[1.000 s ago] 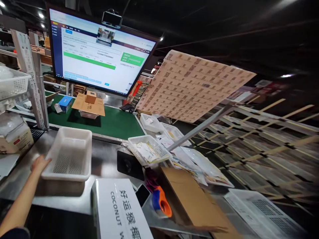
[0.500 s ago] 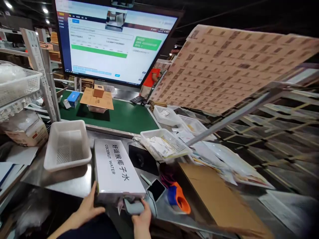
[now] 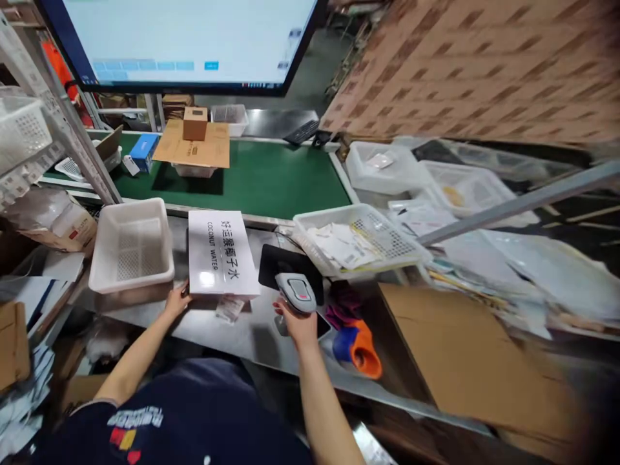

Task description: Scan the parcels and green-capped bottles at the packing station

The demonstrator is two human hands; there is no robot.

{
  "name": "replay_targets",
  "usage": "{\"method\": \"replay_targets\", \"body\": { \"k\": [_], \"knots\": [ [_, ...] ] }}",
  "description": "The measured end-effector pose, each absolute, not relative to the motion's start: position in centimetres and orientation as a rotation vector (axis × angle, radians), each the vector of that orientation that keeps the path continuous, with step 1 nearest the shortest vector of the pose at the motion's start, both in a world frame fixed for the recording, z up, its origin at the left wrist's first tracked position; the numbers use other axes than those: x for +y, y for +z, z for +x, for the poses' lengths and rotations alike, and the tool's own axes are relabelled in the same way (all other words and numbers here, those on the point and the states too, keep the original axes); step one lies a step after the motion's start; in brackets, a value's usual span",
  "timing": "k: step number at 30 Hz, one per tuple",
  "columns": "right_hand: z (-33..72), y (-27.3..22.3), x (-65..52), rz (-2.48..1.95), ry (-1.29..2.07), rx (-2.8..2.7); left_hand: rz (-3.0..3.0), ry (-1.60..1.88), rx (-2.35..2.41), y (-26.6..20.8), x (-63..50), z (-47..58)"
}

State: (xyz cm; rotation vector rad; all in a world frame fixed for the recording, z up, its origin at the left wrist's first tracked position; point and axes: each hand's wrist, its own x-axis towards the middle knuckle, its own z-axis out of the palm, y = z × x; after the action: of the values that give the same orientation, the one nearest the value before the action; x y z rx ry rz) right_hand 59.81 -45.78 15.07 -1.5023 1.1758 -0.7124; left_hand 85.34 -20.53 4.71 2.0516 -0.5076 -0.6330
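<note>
Coconut water carton (image 3: 221, 254), white with black lettering, now lying flat on the steel worktop, just beside the empty white perforated bin (image 3: 132, 248) and short of the green conveyor belt (image 3: 252, 177); half a second ago sat nearer the front edge, gripped from below at both near corners. Left hand (image 3: 177, 300) now resting against the carton's near left corner, fingers loosely curled, steadying rather than lifting. Right hand (image 3: 299, 323) closed around a grey handheld barcode scanner (image 3: 296, 292), raised off the worktop and tilted toward the carton; same scanner half a second ago low at the front edge, under the carton's near end. Small paper slip (image 3: 229, 308) lying at the carton's near edge, whether attached cannot be told. Orange-and-blue tape dispenser (image 3: 359, 343) to the right of the scanner hand, a basket of paper slips (image 3: 356, 240) behind it, flat cardboard (image 3: 465, 361) farther right. Judged from the shift: carrying finished, carton parked, scanning in hand. Monitor (image 3: 184, 39) above the belt, mostly cropped.
</note>
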Motion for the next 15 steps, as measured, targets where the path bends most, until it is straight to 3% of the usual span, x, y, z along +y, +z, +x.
{"method": "replay_targets", "body": {
  "k": [7, 15],
  "knots": [
    [55.1, 11.9, -35.5, -1.937, -0.298, 1.115, 2.15, -0.58, -0.37, 2.6, -19.6, 83.8],
    [53.5, 10.9, -29.7, -2.122, -0.176, 1.141, 1.986, -0.746, -0.358, 0.0, -13.4, 76.6]
  ]
}}
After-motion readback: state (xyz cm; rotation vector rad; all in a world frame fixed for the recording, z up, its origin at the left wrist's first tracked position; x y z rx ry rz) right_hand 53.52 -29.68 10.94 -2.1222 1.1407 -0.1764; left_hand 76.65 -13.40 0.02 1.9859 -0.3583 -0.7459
